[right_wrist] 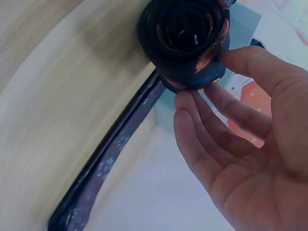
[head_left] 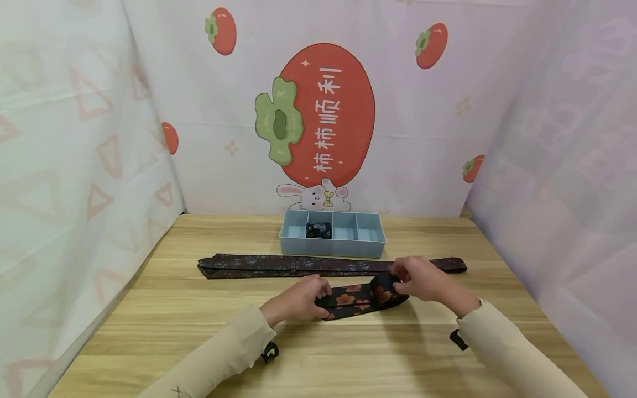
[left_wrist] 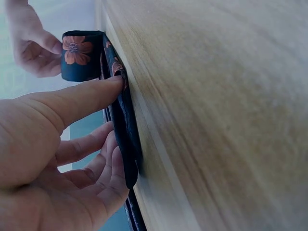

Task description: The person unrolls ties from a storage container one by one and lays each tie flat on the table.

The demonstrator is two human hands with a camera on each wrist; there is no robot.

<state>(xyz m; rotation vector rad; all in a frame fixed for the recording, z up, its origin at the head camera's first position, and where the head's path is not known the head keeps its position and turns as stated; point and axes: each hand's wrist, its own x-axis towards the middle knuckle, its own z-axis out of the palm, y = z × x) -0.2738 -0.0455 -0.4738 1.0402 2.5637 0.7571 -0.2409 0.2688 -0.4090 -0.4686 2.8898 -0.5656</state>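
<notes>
A black necktie with orange flowers (head_left: 345,299) lies on the wooden table, its right part wound into a roll (right_wrist: 185,43) with the layered spiral showing. My left hand (head_left: 301,298) holds the flat left end, the thumb on top and the fingertips at its edge in the left wrist view. At the roll, my right hand (head_left: 423,279) grips its outer side between thumb and fingertips. Just behind lies a folded dark brown necktie with blue flowers (head_left: 264,263), stretched lengthwise across the table; the right hand hides a piece of it.
A light blue box (head_left: 333,247) with several compartments stands behind the ties. In its second compartment from the left sits a rolled dark patterned tie (head_left: 318,230). Printed cloth hangs (head_left: 398,166) behind the table and along both sides.
</notes>
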